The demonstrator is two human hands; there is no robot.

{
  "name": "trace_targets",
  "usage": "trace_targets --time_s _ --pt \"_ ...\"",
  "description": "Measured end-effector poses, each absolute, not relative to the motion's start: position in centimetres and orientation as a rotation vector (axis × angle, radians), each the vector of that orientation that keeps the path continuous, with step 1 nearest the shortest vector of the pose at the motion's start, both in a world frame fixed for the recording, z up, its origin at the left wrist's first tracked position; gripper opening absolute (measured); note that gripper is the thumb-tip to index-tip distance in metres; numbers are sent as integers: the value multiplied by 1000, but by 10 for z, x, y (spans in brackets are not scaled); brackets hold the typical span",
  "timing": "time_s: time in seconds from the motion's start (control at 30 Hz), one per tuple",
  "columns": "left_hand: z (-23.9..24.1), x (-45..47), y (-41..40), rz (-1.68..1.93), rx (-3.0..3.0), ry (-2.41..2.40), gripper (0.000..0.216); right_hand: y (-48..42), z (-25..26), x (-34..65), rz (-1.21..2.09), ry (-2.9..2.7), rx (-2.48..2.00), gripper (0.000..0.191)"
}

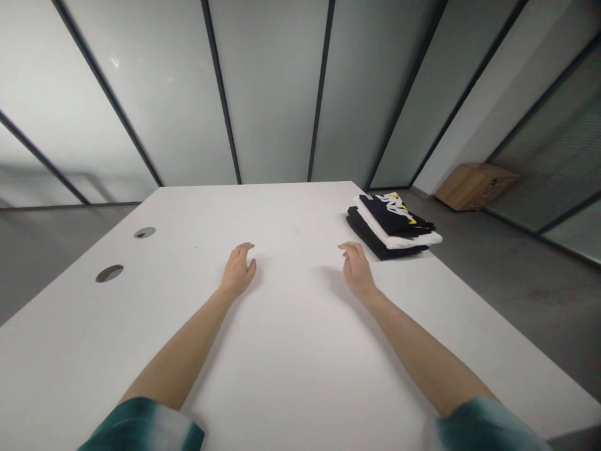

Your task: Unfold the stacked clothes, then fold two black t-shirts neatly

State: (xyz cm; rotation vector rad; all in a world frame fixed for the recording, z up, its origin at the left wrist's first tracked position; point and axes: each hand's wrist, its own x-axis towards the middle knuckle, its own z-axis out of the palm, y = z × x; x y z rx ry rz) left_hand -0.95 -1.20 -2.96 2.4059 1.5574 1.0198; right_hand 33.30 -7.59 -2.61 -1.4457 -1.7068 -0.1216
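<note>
My left hand (238, 269) and my right hand (355, 268) are both stretched out over the middle of a white table (291, 351), palms down, fingers loosely curved and apart. Neither holds anything. A stack of folded clothes (392, 227), black and white with a yellow and white print on the top piece, lies at the table's right edge, a short way beyond and to the right of my right hand. My forearms are bare, with green sleeves at the bottom of the view.
Two round cable holes (109, 273) (144, 232) sit near the table's left edge. Frosted glass panels with dark frames stand behind the table. A wooden box (474, 185) rests on the grey floor at the far right.
</note>
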Motion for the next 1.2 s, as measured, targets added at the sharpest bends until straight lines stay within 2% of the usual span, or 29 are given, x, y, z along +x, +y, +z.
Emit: trace_targets --time_s 0.13,0.33,0.4,0.57,0.77,0.87,1.03,1.2 --pt "-33 -12 -9 955 2433 1681 39 -74 -5 361 -360 -1622 -1524 38" --pt "-39 -13 -2 848 2414 1710 36 -56 27 440 -585 -1454 -2028 55" --pt "-40 -13 0 831 2420 1699 36 -49 30 463 -575 -1496 -2137 58" --pt "-43 -13 2 831 2411 1676 35 -28 34 490 -389 -1503 -2247 46" --pt "-42 -14 1 823 2392 1656 35 -6 30 485 -254 -1390 -2352 53" --pt "-42 -13 1 838 2385 1644 33 -7 29 487 -182 -1458 -2325 50" --pt "-45 -12 4 841 2383 1629 32 -15 38 482 -273 -1343 -2277 52" --pt "-47 -13 6 885 2355 1593 32 -8 42 427 -317 -1485 -1906 52"
